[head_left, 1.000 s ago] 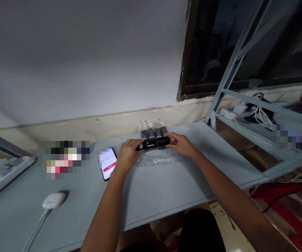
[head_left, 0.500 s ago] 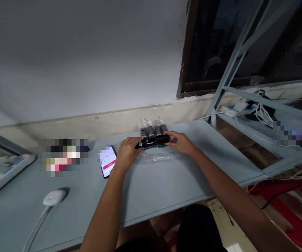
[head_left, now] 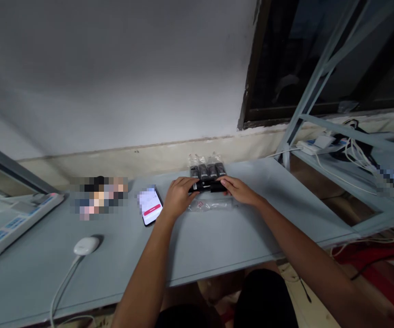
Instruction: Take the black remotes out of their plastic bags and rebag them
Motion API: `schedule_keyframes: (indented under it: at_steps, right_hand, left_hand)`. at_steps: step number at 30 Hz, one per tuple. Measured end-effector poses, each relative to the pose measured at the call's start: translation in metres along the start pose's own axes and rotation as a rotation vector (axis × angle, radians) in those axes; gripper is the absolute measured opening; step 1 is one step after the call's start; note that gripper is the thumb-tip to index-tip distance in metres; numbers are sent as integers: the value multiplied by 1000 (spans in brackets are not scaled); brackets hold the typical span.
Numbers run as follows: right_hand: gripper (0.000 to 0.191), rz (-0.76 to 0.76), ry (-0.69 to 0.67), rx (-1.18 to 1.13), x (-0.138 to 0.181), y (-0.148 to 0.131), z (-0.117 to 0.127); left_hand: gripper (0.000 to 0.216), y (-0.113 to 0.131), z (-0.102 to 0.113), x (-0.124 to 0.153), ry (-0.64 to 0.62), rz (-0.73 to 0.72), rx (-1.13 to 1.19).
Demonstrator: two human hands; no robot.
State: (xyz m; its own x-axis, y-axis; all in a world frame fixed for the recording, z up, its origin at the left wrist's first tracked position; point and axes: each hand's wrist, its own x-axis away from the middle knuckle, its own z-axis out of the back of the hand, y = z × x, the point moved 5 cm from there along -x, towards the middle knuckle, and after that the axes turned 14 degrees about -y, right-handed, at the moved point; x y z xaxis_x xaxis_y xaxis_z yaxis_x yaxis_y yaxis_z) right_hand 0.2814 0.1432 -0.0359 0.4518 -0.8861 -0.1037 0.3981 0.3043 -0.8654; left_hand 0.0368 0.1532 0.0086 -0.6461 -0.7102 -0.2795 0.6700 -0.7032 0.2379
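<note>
Fingers [head_left: 185,181] of the left hand [head_left: 178,197] and right hand [head_left: 241,191] pinch opposite ends of a black, rod-shaped object [head_left: 205,186], just in front of a row of four dark pieces in clear plastic [head_left: 212,171].

Uneven pressure could let one end slip and knock the row askew; a loose, clear plastic sleeve [head_left: 214,205], in front of the row, might slide if a hand brushes it. Flat and grey-blue, the desk [head_left: 224,241] also carries a lit-screen black smartphone [head_left: 152,205] left of the row; a plain grey wall [head_left: 115,91] rises behind the row, a grey metal rack [head_left: 350,133] to its right.
</note>
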Motion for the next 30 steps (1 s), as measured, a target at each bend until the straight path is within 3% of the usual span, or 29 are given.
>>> schedule_keyframes:
  at_steps: [7, 13, 20, 25, 30]
  right_hand:
    - [64, -27, -6, -105, -3, 8, -4]
    - [72, -3, -54, -234, -4, 8, 1]
    - [62, -54, -110, -260, -4, 6, -8]
    - [52, -44, -74, -321, -3, 2, -2]
    - [54, -29, -44, -357, -3, 4, -1]
  left_hand:
    - [42, 13, -8, -1, -50, -105, -21]
    - [40, 14, -8, -2, -17, -119, 5]
    - [41, 21, -13, -3, -54, -168, -11]
    - [42, 33, -13, -5, 18, -280, 90]
    - [41, 43, -12, -6, 77, -317, 75]
